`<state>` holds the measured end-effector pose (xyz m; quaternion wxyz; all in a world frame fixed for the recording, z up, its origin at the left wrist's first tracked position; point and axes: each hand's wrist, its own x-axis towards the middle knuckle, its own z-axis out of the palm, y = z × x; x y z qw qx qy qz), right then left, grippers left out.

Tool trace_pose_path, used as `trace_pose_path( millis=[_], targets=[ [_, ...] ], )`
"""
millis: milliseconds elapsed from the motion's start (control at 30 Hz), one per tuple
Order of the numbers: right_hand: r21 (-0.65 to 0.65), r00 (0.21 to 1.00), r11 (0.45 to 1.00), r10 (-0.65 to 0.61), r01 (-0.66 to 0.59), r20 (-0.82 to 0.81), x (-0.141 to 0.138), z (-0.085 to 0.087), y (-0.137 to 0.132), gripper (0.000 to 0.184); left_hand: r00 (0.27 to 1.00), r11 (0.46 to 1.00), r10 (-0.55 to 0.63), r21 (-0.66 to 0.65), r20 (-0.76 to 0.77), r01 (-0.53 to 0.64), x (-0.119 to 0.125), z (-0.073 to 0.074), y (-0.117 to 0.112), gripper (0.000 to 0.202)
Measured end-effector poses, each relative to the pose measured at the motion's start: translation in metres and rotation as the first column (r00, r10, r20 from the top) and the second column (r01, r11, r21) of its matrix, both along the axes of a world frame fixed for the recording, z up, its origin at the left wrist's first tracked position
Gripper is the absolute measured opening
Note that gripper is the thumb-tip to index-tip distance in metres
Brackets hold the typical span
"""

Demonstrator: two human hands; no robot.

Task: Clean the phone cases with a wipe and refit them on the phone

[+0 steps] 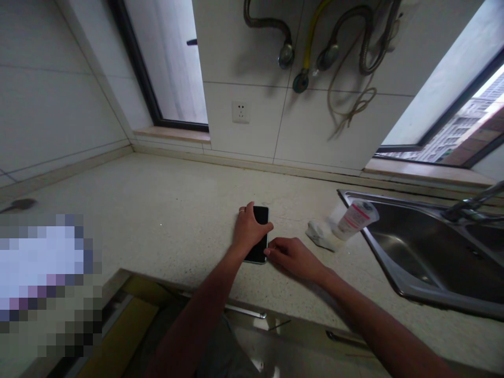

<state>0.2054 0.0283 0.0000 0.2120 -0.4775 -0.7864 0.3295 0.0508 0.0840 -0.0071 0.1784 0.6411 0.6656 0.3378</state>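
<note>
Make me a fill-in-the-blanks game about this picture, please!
1. The left hand wears a ____ on one finger.
2. That hand and the right hand both touch a black smartphone, which lies on a speckled ____.
3. A white electrical ____ is set into the tiled wall.
4. A white tube with a pink label lies beside a stainless steel ____.

Missing words: ring; countertop; socket; sink.

A white squeeze tube (356,219) leans beside a crumpled white cloth (319,235) near the rim of a stainless steel sink (388,201), while braided hoses (366,47) hang above a wall socket (240,112) on the tiled wall (236,52).
</note>
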Motion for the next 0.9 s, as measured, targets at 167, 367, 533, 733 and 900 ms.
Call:
trace_pose_path(
  millis=[167,367,533,733,900],
  targets=[
    [0.127,0.990,0.989,-0.095,0.082,0.106,0.010,0.009,0.007,0.030,0.988,0.999,0.001,0.045,-0.157,0.007,-0.001,-0.006,0.002,0.081],
    [0.217,0.966,0.971,-0.147,0.100,0.213,0.012,0.014,0.008,0.026,0.964,1.000,-0.002,-0.007,-0.266,0.000,-0.001,-0.007,0.002,0.078],
    [0.223,0.956,0.971,-0.139,0.081,0.260,0.010,0.010,0.007,0.025,0.939,0.999,-0.030,-0.034,-0.341,0.019,-0.002,-0.011,0.001,0.064],
    [0.209,0.976,0.974,-0.130,0.093,0.173,0.011,-0.001,0.012,0.024,0.962,0.997,-0.077,-0.015,-0.263,0.076,-0.001,-0.015,0.003,0.055],
    [0.152,0.953,0.941,-0.302,0.302,-0.022,0.018,-0.011,0.024,0.048,0.997,0.965,0.009,0.263,-0.077,0.011,-0.017,0.002,0.005,0.035]
  ],
)
